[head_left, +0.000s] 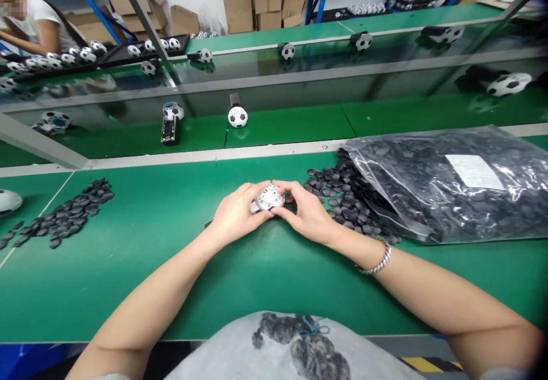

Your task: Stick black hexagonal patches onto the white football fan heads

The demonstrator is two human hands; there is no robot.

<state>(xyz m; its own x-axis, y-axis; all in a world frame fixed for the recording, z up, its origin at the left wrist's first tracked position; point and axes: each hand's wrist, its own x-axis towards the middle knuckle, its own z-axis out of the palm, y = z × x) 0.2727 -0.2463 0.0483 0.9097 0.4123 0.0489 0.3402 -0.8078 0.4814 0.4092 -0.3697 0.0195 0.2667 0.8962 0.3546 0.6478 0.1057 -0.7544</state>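
A round white shell (270, 197) with a cut-out football pattern is held above the green table (274, 288), between both hands. My left hand (240, 211) has its fingers and thumb closed round its left side, where a grey part shows. On the right side my right hand (305, 211) grips it with thumb and fingertips. Small black pieces (351, 211) lie heaped just right of my right hand, at the mouth of a clear plastic bag (428, 197) full of such pieces. A dark object, partly hidden, sits behind my left wrist.
More black pieces (71, 214) are spread at the left, near a white ball part (9, 201). Beyond the metal ledge (205, 156), football-patterned items (237, 116) lie on a green surface. A slanted metal post (38, 140) stands at left. Another person (45, 26) sits far back left.
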